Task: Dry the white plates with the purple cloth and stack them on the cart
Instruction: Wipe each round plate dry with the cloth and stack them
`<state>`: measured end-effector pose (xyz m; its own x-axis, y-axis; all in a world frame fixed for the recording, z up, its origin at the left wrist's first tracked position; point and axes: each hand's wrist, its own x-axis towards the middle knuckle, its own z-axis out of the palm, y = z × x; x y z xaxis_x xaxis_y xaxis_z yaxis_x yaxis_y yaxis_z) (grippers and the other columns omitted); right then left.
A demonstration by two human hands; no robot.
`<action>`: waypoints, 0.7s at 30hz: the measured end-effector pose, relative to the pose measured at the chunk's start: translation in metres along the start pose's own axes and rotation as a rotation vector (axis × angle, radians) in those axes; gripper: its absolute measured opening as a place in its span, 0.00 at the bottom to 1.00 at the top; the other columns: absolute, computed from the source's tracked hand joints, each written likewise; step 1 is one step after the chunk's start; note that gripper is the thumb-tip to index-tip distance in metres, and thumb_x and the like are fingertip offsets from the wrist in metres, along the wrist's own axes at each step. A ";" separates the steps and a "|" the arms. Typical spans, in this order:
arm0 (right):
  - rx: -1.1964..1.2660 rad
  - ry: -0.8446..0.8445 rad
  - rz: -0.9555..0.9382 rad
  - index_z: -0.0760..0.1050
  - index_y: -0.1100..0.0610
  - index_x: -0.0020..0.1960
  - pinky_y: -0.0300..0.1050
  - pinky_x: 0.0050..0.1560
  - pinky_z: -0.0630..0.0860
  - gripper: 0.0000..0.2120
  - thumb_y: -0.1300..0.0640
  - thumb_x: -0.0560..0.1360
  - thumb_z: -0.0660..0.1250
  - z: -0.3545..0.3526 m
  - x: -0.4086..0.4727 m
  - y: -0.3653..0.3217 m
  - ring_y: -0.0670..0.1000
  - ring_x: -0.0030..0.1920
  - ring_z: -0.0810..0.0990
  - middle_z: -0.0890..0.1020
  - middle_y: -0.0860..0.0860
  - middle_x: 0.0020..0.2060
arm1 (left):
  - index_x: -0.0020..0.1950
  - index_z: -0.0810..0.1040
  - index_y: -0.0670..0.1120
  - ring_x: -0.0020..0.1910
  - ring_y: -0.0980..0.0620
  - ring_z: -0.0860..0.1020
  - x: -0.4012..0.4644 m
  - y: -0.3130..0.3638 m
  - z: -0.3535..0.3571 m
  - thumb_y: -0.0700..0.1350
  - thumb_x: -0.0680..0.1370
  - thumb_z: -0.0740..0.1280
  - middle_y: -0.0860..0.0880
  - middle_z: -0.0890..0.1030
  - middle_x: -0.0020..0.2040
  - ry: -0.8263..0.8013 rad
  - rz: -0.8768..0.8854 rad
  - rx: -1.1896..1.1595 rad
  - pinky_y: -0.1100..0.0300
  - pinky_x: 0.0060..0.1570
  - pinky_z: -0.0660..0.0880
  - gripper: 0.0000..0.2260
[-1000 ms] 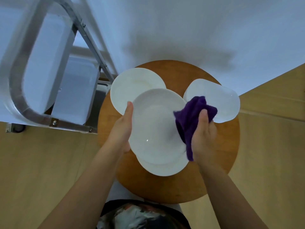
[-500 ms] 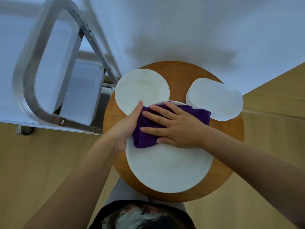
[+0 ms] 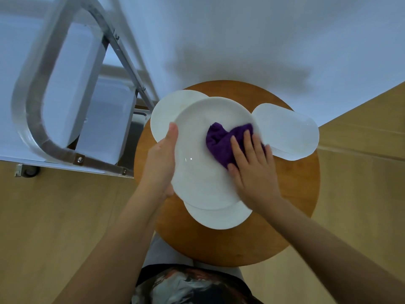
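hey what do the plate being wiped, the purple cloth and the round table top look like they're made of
Held plate: probably glazed ceramic, glossy white with a small bright glint, though melamine can't be ruled out. Purple cloth: soft, fuzzy pile that bunches in folds, likely microfibre or terry. Round table top: looks like wood or wood veneer, warm orange-brown with a smooth satin surface.

hands (image 3: 252, 170) wiping plate (image 3: 197, 172), purple cloth (image 3: 221, 141)
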<state>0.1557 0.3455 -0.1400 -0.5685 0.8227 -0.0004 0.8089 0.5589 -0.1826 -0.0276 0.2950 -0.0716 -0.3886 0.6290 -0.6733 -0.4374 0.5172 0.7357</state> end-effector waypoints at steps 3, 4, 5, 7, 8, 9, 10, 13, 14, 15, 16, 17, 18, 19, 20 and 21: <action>0.246 -0.080 0.172 0.54 0.53 0.76 0.53 0.71 0.48 0.27 0.45 0.80 0.44 0.006 -0.024 -0.040 0.61 0.74 0.59 0.61 0.59 0.74 | 0.45 0.75 0.57 0.51 0.46 0.80 -0.005 -0.008 0.013 0.62 0.78 0.56 0.50 0.82 0.48 0.030 -0.013 -0.098 0.46 0.53 0.77 0.13; 0.315 -0.099 0.206 0.52 0.52 0.76 0.51 0.71 0.47 0.28 0.43 0.79 0.42 0.006 -0.030 -0.053 0.59 0.74 0.57 0.59 0.57 0.75 | 0.45 0.75 0.58 0.51 0.46 0.79 -0.005 -0.012 0.017 0.62 0.78 0.56 0.50 0.81 0.48 0.049 -0.022 -0.109 0.44 0.55 0.77 0.13; 0.367 -0.109 0.223 0.51 0.50 0.76 0.51 0.71 0.47 0.28 0.41 0.79 0.41 0.007 -0.033 -0.065 0.58 0.75 0.56 0.58 0.56 0.75 | 0.44 0.75 0.57 0.52 0.46 0.79 -0.005 -0.016 0.020 0.63 0.78 0.56 0.51 0.81 0.48 0.082 -0.030 -0.111 0.44 0.55 0.77 0.13; 0.418 -0.091 0.201 0.54 0.50 0.76 0.52 0.70 0.51 0.28 0.39 0.80 0.40 0.005 -0.037 -0.083 0.58 0.74 0.59 0.61 0.56 0.74 | 0.45 0.74 0.56 0.52 0.45 0.79 -0.003 -0.021 0.020 0.64 0.77 0.56 0.49 0.80 0.49 0.155 -0.056 -0.146 0.43 0.55 0.77 0.15; 0.406 -0.066 0.160 0.58 0.51 0.75 0.54 0.69 0.54 0.28 0.39 0.80 0.42 0.004 -0.037 -0.087 0.59 0.72 0.62 0.65 0.56 0.72 | 0.46 0.74 0.55 0.51 0.44 0.79 -0.002 -0.023 0.018 0.65 0.76 0.57 0.48 0.81 0.49 0.173 -0.079 -0.164 0.42 0.55 0.77 0.16; 0.383 -0.045 0.098 0.62 0.53 0.73 0.55 0.67 0.58 0.28 0.38 0.80 0.46 0.004 -0.037 -0.087 0.59 0.70 0.66 0.69 0.57 0.70 | 0.47 0.75 0.54 0.51 0.43 0.79 0.000 -0.024 0.016 0.66 0.75 0.57 0.48 0.81 0.49 0.183 -0.104 -0.168 0.41 0.54 0.77 0.18; 0.354 -0.016 0.014 0.64 0.54 0.72 0.54 0.65 0.61 0.28 0.38 0.79 0.51 0.005 -0.038 -0.083 0.59 0.68 0.69 0.72 0.57 0.68 | 0.48 0.75 0.53 0.51 0.43 0.79 0.002 -0.023 0.014 0.67 0.74 0.58 0.47 0.81 0.49 0.187 -0.130 -0.170 0.41 0.54 0.77 0.19; 0.282 0.045 -0.235 0.68 0.56 0.68 0.49 0.59 0.70 0.29 0.49 0.71 0.72 0.010 -0.046 -0.052 0.58 0.62 0.77 0.78 0.58 0.62 | 0.51 0.75 0.52 0.51 0.43 0.79 0.006 -0.014 0.005 0.68 0.73 0.61 0.47 0.81 0.51 0.172 -0.183 -0.113 0.42 0.53 0.77 0.21; 0.262 0.071 -0.274 0.72 0.57 0.65 0.49 0.58 0.72 0.29 0.54 0.67 0.77 0.012 -0.049 -0.039 0.58 0.59 0.79 0.79 0.58 0.60 | 0.54 0.76 0.53 0.52 0.43 0.79 0.006 -0.010 0.002 0.69 0.71 0.62 0.47 0.81 0.53 0.123 -0.205 -0.096 0.41 0.53 0.77 0.22; 0.245 0.103 -0.303 0.76 0.59 0.62 0.49 0.56 0.74 0.28 0.57 0.65 0.79 0.011 -0.051 -0.028 0.57 0.57 0.80 0.81 0.57 0.57 | 0.57 0.76 0.55 0.55 0.41 0.79 0.007 -0.008 0.000 0.70 0.69 0.65 0.46 0.81 0.56 0.051 -0.236 -0.097 0.39 0.53 0.76 0.25; 0.237 0.139 -0.331 0.79 0.60 0.59 0.49 0.55 0.75 0.25 0.59 0.64 0.79 0.009 -0.052 -0.020 0.56 0.54 0.82 0.82 0.57 0.54 | 0.60 0.77 0.55 0.57 0.39 0.79 0.010 -0.008 -0.003 0.70 0.67 0.67 0.46 0.81 0.58 -0.016 -0.248 -0.103 0.38 0.54 0.76 0.28; 0.244 0.182 -0.362 0.80 0.60 0.56 0.49 0.54 0.76 0.21 0.59 0.64 0.78 0.005 -0.052 -0.017 0.56 0.53 0.82 0.83 0.56 0.52 | 0.62 0.76 0.56 0.58 0.39 0.78 0.012 -0.008 -0.007 0.69 0.67 0.68 0.45 0.80 0.59 -0.049 -0.236 -0.112 0.39 0.54 0.76 0.28; 0.269 0.215 -0.393 0.81 0.61 0.55 0.48 0.52 0.77 0.18 0.59 0.66 0.76 0.000 -0.052 -0.016 0.55 0.52 0.83 0.84 0.56 0.50 | 0.64 0.75 0.55 0.58 0.39 0.78 0.013 -0.006 -0.009 0.67 0.70 0.66 0.45 0.80 0.60 -0.060 -0.205 -0.116 0.41 0.53 0.77 0.26; 0.307 0.244 -0.416 0.82 0.61 0.54 0.47 0.51 0.78 0.15 0.57 0.69 0.74 -0.005 -0.052 -0.016 0.54 0.51 0.83 0.84 0.55 0.49 | 0.66 0.74 0.54 0.58 0.41 0.79 0.014 -0.002 -0.009 0.65 0.74 0.63 0.45 0.80 0.59 -0.078 -0.180 -0.102 0.45 0.50 0.79 0.25; 0.377 0.231 -0.408 0.82 0.61 0.53 0.45 0.49 0.79 0.14 0.55 0.70 0.71 -0.012 -0.051 -0.018 0.52 0.49 0.84 0.85 0.53 0.47 | 0.67 0.73 0.53 0.58 0.41 0.79 0.016 0.002 -0.009 0.65 0.75 0.61 0.44 0.80 0.60 -0.113 -0.155 -0.086 0.47 0.47 0.79 0.26; 0.505 0.187 -0.325 0.81 0.59 0.53 0.41 0.46 0.80 0.13 0.54 0.71 0.70 -0.023 -0.051 -0.023 0.48 0.46 0.84 0.85 0.50 0.44 | 0.68 0.72 0.52 0.59 0.41 0.78 0.018 0.007 -0.009 0.68 0.72 0.60 0.44 0.79 0.61 -0.177 -0.157 -0.089 0.47 0.48 0.79 0.30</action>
<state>0.1697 0.2937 -0.1130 -0.7008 0.6486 0.2969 0.4023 0.7031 -0.5864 -0.0446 0.3049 -0.0794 -0.1658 0.6412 -0.7492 -0.5539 0.5681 0.6087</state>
